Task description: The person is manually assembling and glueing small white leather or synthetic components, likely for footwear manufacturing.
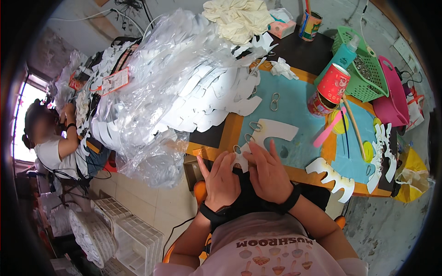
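Note:
A white, flat, curved cut-out piece (281, 130) lies over the near edge of the blue mat, toward me. Wire rings (255, 126) sit along its notched left side. My left hand (222, 181) pinches its near end, beside a ring, with one finger sticking out. From the other side my right hand (268, 179) closes on the same end, some fingers raised. The fingertips partly hide what they grip. A linked pair of metal rings (275, 101) rests farther up the mat. Several notched white pieces (334, 177) lie to the right.
Clear plastic bags (152, 87) with heaped white pieces fill the left. At right stand a red patterned cup (333, 83), a teal spray bottle (343, 57), a green basket (373, 80), and a pink brush (328, 129). Another person (64, 147) sits far left, near white crates (138, 239).

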### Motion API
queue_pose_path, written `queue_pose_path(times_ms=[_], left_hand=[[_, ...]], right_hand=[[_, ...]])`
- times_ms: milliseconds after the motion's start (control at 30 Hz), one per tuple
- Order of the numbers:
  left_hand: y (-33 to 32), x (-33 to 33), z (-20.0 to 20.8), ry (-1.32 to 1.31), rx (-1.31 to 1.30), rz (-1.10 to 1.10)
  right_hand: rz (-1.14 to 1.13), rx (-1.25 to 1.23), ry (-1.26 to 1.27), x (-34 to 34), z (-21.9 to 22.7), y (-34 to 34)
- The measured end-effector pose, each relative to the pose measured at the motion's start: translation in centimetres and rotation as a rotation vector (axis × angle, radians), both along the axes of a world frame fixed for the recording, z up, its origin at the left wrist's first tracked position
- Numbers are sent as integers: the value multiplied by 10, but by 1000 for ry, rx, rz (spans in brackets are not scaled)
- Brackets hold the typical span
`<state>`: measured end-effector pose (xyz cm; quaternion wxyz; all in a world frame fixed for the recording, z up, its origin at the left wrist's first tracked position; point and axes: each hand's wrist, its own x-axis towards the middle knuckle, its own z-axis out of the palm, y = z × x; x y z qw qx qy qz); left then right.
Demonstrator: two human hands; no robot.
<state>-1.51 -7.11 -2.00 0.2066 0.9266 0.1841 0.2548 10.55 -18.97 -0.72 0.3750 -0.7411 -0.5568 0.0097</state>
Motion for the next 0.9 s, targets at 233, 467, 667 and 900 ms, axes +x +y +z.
queue_pose_path(times_ms=[233,467,667,900], left_hand=[[-1,0,3,35,-23,46],[1,0,0,-45,-230,37],[2,8,14,-359,-226,221],[2,3,29,-4,-550,304]], right_hand=[[-98,-75,-43,-8,3,5],[-23,-129,-167,-9,9,1],[-46,-167,-186,-11,9,1],[-55,-129,-206,-12,7,-2]])
